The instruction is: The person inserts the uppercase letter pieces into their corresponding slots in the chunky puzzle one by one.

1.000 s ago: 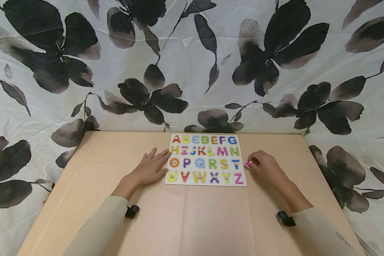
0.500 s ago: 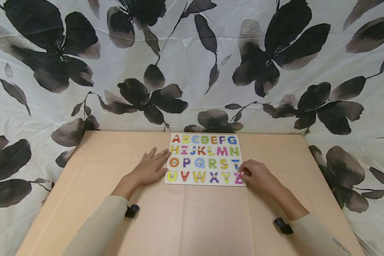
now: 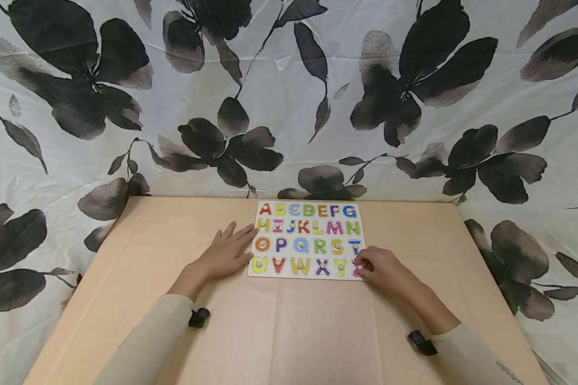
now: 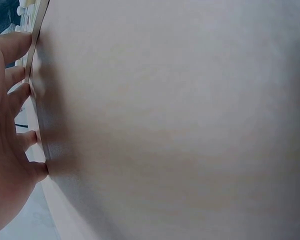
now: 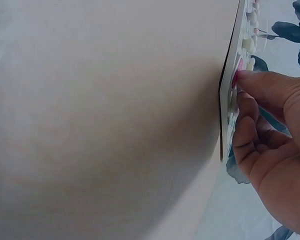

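Note:
A white alphabet puzzle board (image 3: 289,255) with rows of colourful letters lies at the far edge of the table. My left hand (image 3: 223,254) rests at the board's left side, fingers spread and fairly straight, fingertips touching its edge in the left wrist view. At the bottom right corner, my right hand (image 3: 382,266) pinches a pink letter Z piece (image 3: 357,272) over the Z place, partly hiding it. In the right wrist view the thumb lies against the pink piece (image 5: 236,77), which is at the board's surface. I cannot tell whether it sits fully in its recess.
The light tan table (image 3: 325,331) extends in front of the board and to both sides. Behind it hangs a white cloth (image 3: 289,80) with dark floral print. A black wrist camera (image 3: 199,318) is on the left wrist, another black camera (image 3: 422,343) on the right.
My right hand has moved left and towards me, carrying the pink letter from beside the board's right edge onto its bottom right corner. The left hand has stayed still.

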Demonstrator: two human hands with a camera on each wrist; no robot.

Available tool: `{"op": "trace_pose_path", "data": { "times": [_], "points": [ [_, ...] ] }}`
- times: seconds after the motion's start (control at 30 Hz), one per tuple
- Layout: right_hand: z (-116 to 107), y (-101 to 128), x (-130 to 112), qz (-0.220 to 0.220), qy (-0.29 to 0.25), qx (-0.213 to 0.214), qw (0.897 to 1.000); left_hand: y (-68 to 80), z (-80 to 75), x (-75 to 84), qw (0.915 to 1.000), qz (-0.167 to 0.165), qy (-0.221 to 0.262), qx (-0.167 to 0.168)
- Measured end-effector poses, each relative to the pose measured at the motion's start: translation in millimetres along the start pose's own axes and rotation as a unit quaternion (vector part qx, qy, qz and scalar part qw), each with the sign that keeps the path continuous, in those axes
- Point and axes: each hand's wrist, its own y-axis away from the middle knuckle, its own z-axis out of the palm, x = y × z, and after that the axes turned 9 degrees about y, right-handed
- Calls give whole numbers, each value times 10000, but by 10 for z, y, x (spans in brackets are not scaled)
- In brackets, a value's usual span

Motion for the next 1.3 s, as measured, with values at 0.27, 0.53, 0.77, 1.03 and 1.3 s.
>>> {"op": "trace_pose_path", "data": {
  "times": [0.27,0.53,0.77,1.03,1.3],
  "points": [
    [16,2,26,-68,-55,11,10000,-12,2,17,10000,-1,40,-1],
    [7,-7,41,-171,-31,-92,9998,-3,35,-9,9999,63,54,63],
    [26,-55,10,-166,-82,-227,9996,48,24,-28,10000,-43,24,47],
    [77,-29,43,-43,-298,-171,9994,85,31,-28,9999,-25,109,70],
    [17,94,83,35,-328,64,9994,62,105,-37,9999,14,163,2]
  ]
}}
